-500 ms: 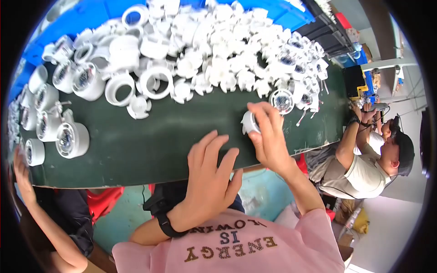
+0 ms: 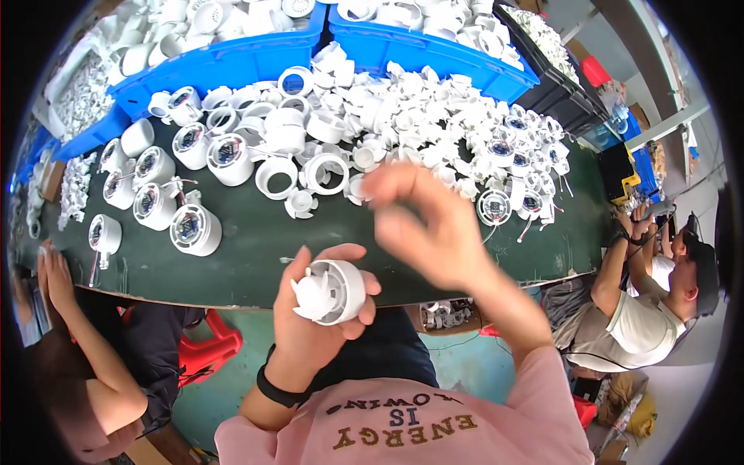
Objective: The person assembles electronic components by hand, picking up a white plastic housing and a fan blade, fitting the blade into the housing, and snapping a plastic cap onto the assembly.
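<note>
My left hand (image 2: 304,341) cradles a white cylindrical housing (image 2: 354,291) just off the table's near edge, fingers wrapped around its wall. A small white fan impeller (image 2: 314,297) sits at the housing's open face, its blades partly outside the rim. My right hand (image 2: 430,232) is over the table in front of a heap of white impellers (image 2: 418,101). Motion smears its fingers, so whether anything is in them cannot be made out. Beyond that hand, a round white part with a circuit board (image 2: 494,208) lies by other wired parts.
White housings with circuit boards (image 2: 195,229) stand on the left of the dark green table (image 2: 256,252). Blue bins (image 2: 232,66) and a black crate (image 2: 562,93) line the back. People sit at both sides; a red stool (image 2: 209,345) is below left.
The white housing has passed from my right hand to my left, which has turned palm up. My right hand has moved left toward the impeller heap. The view takes in more of the bins.
</note>
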{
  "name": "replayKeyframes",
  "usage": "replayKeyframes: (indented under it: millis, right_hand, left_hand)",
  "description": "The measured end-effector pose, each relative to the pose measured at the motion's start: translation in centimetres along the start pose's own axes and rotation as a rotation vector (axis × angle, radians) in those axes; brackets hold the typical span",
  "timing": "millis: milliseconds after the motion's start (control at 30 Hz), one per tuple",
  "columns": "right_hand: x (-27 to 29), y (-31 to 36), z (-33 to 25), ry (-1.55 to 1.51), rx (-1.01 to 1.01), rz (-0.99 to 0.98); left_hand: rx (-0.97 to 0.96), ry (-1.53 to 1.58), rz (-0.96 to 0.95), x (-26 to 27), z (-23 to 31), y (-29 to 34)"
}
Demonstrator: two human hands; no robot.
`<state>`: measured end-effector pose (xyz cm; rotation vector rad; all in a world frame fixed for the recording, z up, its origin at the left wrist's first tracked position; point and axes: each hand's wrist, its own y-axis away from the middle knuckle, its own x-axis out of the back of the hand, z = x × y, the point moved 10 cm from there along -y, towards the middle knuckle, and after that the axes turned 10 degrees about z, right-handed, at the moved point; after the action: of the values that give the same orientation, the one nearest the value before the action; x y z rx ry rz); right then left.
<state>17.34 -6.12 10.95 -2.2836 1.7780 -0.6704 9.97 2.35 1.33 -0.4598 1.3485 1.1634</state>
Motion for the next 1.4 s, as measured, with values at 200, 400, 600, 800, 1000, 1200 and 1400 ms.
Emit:
replayKeyframes:
  millis: [200,400,600,800,1000,1200,1400]
  right_hand:
    - [1.3,-10.6,6.0,1.168,0.412,0.065]
    - [4.9,-7.8,5.2,0.612,0.047,0.284]
    - [0.7,2.7,2.1,-0.330,-0.296,0.158]
    - [-1.5,7.6,0.9,-0.271,-0.119,0.019]
    - [0.2,9.1,0.3,-0.169,-0.016,0.103]
    - [1.5,9.6,-0.4,-0.086,0.102,0.136]
    - [1.2,10.3,-0.1,-0.105,0.093,0.145]
  left_hand:
    - [-0.147,-0.313,0.102,0.3,1.0,1.0]
    - [-0.312,-0.702,0.169,1.1,2.1,1.7]
    - [-0.323,-0.614,0.168,0.9,2.2,-0.5]
    - [-0.644,-1.032,0.244,-1.5,3.7,0.1]
    - [-0.653,-1.106,0.236,-2.0,2.5,0.1]
    - [-0.732,-1.159,0.205,-2.7,1.9,0.1]
    - [-0.838,-1.245,0.132,-3.9,1.1,0.5]
